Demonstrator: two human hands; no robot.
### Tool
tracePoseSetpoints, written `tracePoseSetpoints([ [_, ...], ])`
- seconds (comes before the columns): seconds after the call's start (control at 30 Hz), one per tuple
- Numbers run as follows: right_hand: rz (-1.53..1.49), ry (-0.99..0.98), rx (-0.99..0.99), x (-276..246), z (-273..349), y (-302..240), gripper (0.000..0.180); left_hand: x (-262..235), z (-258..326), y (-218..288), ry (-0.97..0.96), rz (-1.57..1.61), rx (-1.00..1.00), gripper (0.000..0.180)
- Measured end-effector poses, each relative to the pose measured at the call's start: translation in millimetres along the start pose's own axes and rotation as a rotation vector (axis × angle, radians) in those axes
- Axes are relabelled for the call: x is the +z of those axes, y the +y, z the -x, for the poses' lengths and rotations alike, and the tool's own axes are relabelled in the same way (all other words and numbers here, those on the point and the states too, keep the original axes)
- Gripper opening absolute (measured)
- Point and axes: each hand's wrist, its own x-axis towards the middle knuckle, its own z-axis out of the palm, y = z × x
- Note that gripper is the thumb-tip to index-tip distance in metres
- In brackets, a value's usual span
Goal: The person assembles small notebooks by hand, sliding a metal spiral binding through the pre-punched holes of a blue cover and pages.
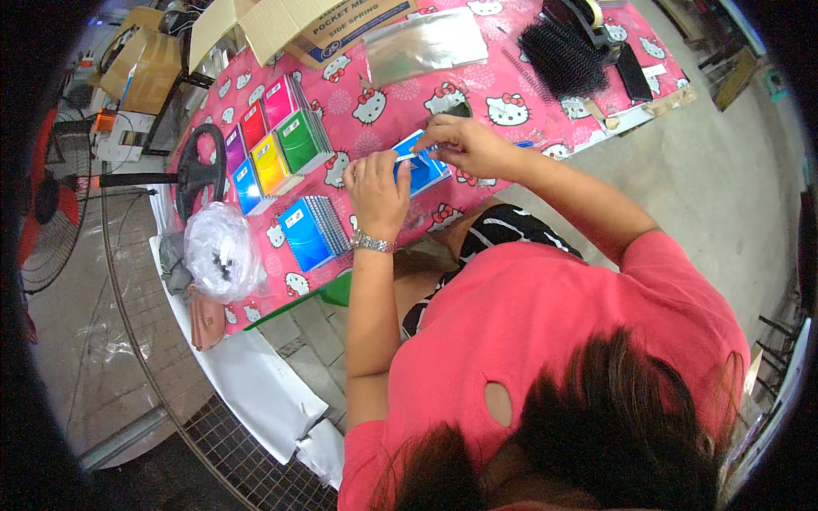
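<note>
The left hand point(377, 194) and the right hand point(464, 146) both pinch a thin white strip point(415, 155), one at each end. The strip lies between them, just above a blue notebook point(423, 170) on the pink table point(383, 102). Coloured notebooks point(273, 145) lie to the left.

Both hands, left hand point(376, 192) and right hand point(464, 145), hold a blue notebook point(423, 167).

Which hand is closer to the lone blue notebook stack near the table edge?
Left. The left hand sits just right of the blue notebook stack, apart from it. The right hand is farther up and to the right.
</note>
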Motion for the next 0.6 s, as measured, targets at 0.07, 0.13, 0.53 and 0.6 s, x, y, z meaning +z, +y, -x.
tracePoseSetpoints([
  [0.07, -0.091, -0.062, 0.154, 3, 1, 1, 0.018, 0, 0, 3, 0.02, 0.0, 0.007, 0.022],
  [0.13, 0.069, -0.017, -0.029, 5, 0, 0, 0.018, 3, -1, 9, 0.04, -0.002, 0.015, 0.022],
  [0.53, -0.144, -0.298, 0.381, -13, -14, -51, 0.039, 2, 5, 11, -0.012, 0.104, 0.069, 0.022],
  [0.6, -0.38, -0.166, 0.445, -16, -21, -15, 0.039, -1, 2, 13, -0.03, 0.086, 0.099, 0.022],
])
